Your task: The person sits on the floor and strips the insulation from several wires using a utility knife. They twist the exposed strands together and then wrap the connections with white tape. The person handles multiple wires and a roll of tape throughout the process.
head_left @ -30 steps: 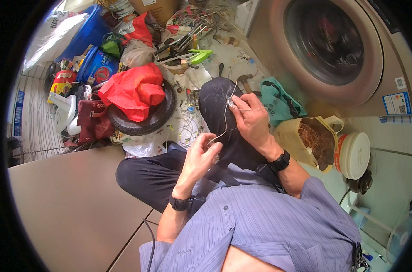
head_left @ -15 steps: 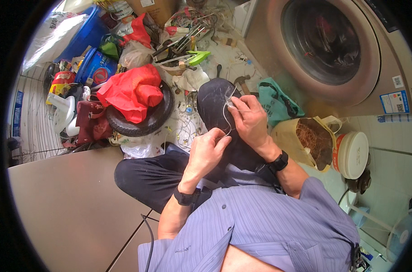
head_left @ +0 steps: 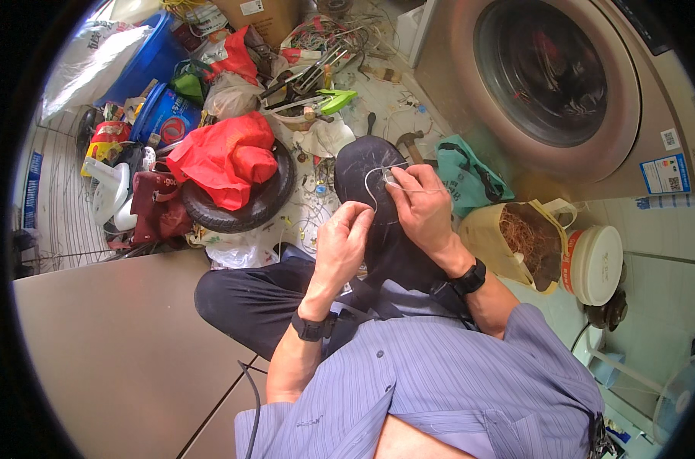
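A thin white wire runs in a loose curve over my raised right knee, between both hands. My left hand pinches one end of it between thumb and forefinger. Just to the right and slightly higher, my right hand is closed on the wire, with a small loop and a loose strand standing out from its fingertips. What lies inside its curled fingers is hidden. The dark trouser knee is right beneath the wire.
A tire with a red bag on it lies left. Ahead are a hammer and tangled wires. To the right stand a washing machine, a teal bag, a yellow bag of copper-coloured strands and a white-lidded bucket.
My left hand has moved slightly up and left with the wire pinched in it. The wire's curve now bows to the left. My right hand has barely moved.
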Motion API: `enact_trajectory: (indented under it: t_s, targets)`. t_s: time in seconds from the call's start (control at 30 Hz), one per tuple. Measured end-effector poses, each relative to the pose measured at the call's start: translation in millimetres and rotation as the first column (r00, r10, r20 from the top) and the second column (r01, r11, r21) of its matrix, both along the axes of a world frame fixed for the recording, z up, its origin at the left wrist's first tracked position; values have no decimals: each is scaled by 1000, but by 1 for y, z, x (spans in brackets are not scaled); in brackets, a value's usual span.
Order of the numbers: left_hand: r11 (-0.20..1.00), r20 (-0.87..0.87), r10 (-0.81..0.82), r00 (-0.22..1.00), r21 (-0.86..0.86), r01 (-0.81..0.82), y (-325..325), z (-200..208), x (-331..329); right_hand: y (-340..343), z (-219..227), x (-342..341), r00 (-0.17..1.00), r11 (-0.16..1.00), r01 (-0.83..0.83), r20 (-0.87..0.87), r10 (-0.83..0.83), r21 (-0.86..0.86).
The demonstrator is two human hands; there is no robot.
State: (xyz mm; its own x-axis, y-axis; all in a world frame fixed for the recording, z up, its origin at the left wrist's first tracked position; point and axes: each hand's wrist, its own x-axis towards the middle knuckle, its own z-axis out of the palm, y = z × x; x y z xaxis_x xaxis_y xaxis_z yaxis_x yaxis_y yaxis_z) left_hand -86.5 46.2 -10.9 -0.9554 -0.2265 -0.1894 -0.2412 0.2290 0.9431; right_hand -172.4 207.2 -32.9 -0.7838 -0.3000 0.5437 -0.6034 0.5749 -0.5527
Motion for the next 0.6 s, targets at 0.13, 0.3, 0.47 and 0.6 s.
enact_trajectory:
  t_s: [0.13,0.3,0.47,0.6]
  targets:
    - [999,12,-30,999,41,29,3,-2,-3,1,1,0,1000,1000,9,17,-10,19]
    - [909,87,1,996,415,-37,8,-2,-8,3,0,1,999,1000,16,-38,-15,12]
    - [836,159,10,987,541,-96,0,-5,-10,5,-2,0,1000,1000,7,-14,-7,-6]
    - [855,71,81,994,508,-105,0,-9,-8,6,-1,0,1000,1000,10,2,-10,-10]
